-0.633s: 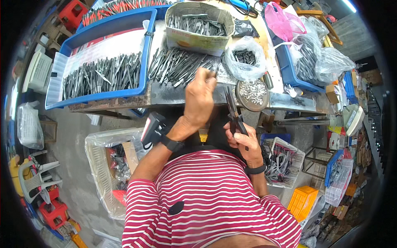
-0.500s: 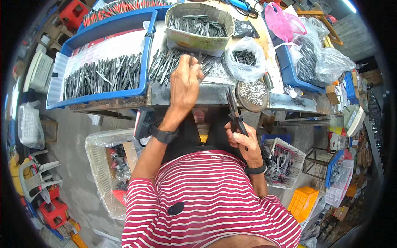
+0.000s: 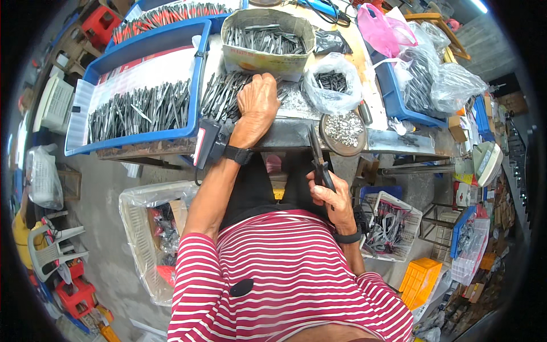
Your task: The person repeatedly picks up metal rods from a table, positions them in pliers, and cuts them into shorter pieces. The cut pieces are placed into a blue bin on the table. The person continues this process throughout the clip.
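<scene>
At the pile of dark slender metal pieces point(image 3: 221, 98) near the table's front edge, my left hand point(image 3: 257, 105) has its fingers curled down and closed. Its fingertips are hidden, so what they hold cannot be made out. My right hand point(image 3: 336, 200) grips long-nose pliers point(image 3: 317, 149) by the dark handles, with the slim jaws pointing up toward the table edge. Behind the pile stands an open carton point(image 3: 263, 64) full of similar metal pieces. A clear plastic bag point(image 3: 342, 102) of small dark parts sits to its right, with a round dish point(image 3: 327, 141) of small silvery bits in front.
A blue tray point(image 3: 199, 85) of upright dark pieces fills the table's left side; another, with red-and-dark pieces, lies behind. To the right, a blue bin point(image 3: 392, 88) holds plastic bags. Lined crates point(image 3: 132, 239) stand on the floor beside my legs.
My left hand has turned and its fingers have closed down over the pile. The pliers' jaws, slightly spread before, now look closer together. The view has shifted slightly.
</scene>
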`<state>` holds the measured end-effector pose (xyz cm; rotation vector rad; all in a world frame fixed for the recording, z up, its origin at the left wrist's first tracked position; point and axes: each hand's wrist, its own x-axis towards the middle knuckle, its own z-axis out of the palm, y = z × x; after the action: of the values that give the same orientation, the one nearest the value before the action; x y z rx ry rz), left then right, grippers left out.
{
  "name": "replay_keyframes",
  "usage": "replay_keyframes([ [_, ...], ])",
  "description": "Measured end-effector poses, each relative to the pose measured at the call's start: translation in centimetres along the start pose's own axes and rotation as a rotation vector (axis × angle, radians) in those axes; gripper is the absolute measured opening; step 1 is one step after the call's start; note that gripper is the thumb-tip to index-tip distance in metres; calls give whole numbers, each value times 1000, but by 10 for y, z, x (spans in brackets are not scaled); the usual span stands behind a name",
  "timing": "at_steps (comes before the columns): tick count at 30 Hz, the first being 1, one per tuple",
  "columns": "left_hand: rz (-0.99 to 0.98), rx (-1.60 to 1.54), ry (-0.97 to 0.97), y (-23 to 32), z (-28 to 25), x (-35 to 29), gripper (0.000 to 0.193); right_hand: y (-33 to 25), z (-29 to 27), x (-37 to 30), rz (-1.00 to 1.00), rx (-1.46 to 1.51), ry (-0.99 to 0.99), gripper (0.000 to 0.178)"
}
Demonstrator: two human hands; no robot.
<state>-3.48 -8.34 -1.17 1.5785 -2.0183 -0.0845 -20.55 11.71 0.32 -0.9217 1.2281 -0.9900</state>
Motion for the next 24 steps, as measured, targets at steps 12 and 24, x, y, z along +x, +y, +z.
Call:
replay_keyframes([
  [12, 4, 5, 116, 6, -7, -10, 10, 3, 1, -1, -19, 73, 2, 48],
  [24, -401, -1590, -66, 19, -58, -50, 13, -9, 12, 15, -330, -405, 139, 40],
])
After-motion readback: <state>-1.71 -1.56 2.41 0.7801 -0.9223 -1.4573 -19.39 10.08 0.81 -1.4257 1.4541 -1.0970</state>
